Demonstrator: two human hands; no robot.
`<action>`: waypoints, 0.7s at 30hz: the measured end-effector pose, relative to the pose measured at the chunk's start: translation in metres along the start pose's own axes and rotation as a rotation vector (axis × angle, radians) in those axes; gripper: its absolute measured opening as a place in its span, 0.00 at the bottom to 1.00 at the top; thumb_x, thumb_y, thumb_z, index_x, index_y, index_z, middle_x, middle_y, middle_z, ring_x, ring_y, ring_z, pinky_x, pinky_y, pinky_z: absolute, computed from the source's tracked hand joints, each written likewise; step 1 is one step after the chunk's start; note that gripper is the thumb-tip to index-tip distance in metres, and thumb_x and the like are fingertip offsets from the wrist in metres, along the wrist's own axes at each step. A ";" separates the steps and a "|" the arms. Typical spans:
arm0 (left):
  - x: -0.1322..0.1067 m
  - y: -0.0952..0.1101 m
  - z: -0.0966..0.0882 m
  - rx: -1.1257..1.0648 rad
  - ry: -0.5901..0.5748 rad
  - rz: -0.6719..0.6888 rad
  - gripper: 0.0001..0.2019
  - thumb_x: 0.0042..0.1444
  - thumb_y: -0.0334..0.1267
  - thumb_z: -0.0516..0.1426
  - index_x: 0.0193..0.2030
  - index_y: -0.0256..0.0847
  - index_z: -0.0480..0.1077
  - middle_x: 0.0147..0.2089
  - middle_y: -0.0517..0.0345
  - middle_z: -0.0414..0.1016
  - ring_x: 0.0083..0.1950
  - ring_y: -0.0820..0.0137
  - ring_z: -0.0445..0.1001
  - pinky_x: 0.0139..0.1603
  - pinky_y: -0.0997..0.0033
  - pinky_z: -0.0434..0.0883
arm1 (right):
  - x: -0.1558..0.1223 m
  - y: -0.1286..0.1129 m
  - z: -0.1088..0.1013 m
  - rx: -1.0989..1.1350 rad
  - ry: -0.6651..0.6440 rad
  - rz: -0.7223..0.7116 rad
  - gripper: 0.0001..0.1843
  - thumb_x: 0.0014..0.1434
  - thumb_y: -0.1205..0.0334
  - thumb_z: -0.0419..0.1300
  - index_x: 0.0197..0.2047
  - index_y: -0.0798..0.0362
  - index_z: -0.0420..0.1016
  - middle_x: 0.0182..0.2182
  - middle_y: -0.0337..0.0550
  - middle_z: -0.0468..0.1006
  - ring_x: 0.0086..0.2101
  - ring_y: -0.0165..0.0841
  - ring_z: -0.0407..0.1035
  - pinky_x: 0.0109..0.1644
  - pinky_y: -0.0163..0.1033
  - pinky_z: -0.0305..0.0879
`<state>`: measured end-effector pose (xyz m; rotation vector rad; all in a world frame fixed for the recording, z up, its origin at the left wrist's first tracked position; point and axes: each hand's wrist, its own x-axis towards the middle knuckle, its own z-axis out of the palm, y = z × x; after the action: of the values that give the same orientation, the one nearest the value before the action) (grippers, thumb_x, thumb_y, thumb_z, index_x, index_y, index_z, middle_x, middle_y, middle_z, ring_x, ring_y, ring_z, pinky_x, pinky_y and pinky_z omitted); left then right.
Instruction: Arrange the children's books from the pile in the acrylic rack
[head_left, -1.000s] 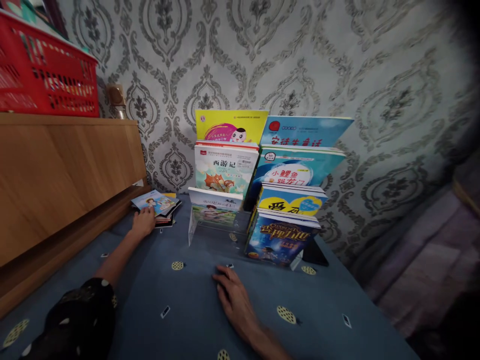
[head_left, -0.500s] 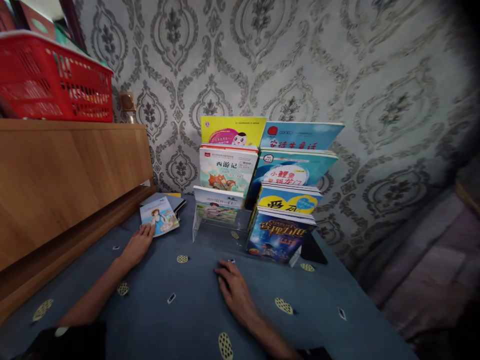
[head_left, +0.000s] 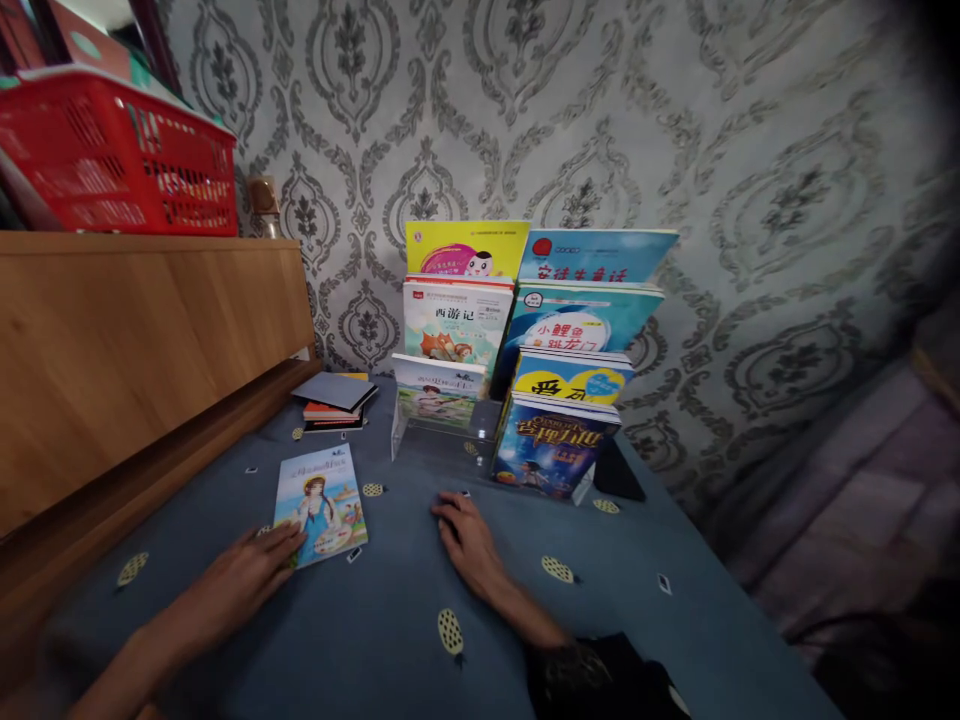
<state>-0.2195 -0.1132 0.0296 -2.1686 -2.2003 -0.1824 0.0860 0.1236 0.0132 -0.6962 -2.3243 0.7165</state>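
A light-blue picture book (head_left: 322, 505), its cover showing a figure with a braid, is gripped at its lower left corner by my left hand (head_left: 259, 560). The fingers lie over the cover; the thumb is hidden. My right hand (head_left: 472, 545) rests palm down on the patterned blue cloth (head_left: 397, 620), fingers loosely apart and nothing in them. Ahead of it stands a clear stepped book rack (head_left: 439, 445). A thin book (head_left: 439, 390) occupies its front left place, and a dark blue book (head_left: 551, 445) its front right place.
Behind the held book lies a small pile of books (head_left: 334, 392). Taller books, including a yellow one (head_left: 465, 245), fill the rack's back tiers. A wooden cabinet (head_left: 150, 340) with a red basket (head_left: 150, 150) borders the left; patterned wallpaper (head_left: 352, 60) rises behind.
My left hand has drawn the light-blue book off the pile and toward me, uncovering the grey book beneath. My right hand stays nearly in place; the view has shifted slightly.
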 end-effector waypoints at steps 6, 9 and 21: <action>0.067 -0.027 -0.006 -0.086 0.060 -0.340 0.28 0.65 0.49 0.47 0.67 0.36 0.62 0.69 0.46 0.63 0.69 0.56 0.62 0.66 0.57 0.63 | -0.013 -0.012 -0.010 0.002 -0.091 0.021 0.17 0.61 0.69 0.53 0.50 0.56 0.77 0.56 0.56 0.71 0.58 0.44 0.65 0.63 0.54 0.61; 0.102 -0.032 -0.002 -0.008 0.033 -0.527 0.30 0.64 0.48 0.45 0.66 0.28 0.62 0.69 0.37 0.60 0.70 0.51 0.58 0.67 0.53 0.60 | -0.029 -0.014 -0.020 0.017 -0.095 0.028 0.17 0.61 0.68 0.53 0.51 0.54 0.76 0.57 0.54 0.71 0.58 0.42 0.65 0.63 0.52 0.61; 0.103 -0.065 0.064 0.198 0.157 -0.032 0.27 0.54 0.47 0.46 0.54 0.42 0.76 0.64 0.48 0.69 0.70 0.45 0.57 0.64 0.43 0.60 | -0.053 -0.014 -0.031 -0.039 0.037 0.038 0.14 0.62 0.70 0.56 0.50 0.57 0.76 0.53 0.54 0.73 0.56 0.41 0.67 0.61 0.48 0.64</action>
<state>-0.2835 -0.0038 -0.0257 -1.9472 -2.0723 -0.1247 0.1391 0.0903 0.0224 -0.7674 -2.3023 0.6706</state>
